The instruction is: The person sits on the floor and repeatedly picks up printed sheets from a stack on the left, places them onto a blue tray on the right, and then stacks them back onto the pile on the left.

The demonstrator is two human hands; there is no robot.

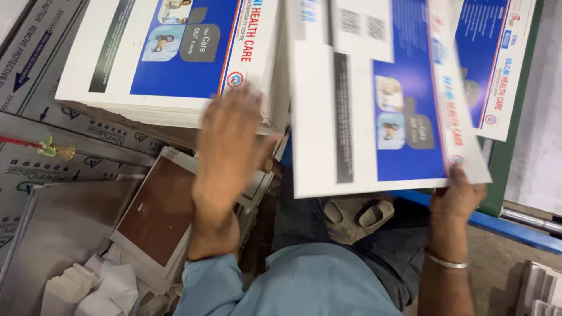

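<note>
Support under the left hand [225,169]: grey protective-film sheets [35,70] laid flat, overlapping. Directly on them, just above that hand, a stack of white printed boards [158,58] with blue panels. Below and left of that hand, a brown-faced board [157,213] on a smaller white pile, crumpled white paper [99,287] beside it. Below the right hand [456,196], bare concrete floor [503,257].

This looks like a print shop or print-finishing workshop. A thick stack of identical printed sheets [170,64], white with blue panels and small photos, fills the far left, and a second stack [497,64] lies at the far right. Grey composite panels [35,70] with protective film lean at the left, paper offcuts [99,287] litter the near left, and a blue metal frame [509,225] runs along the right over a bare concrete floor [503,263].
</note>
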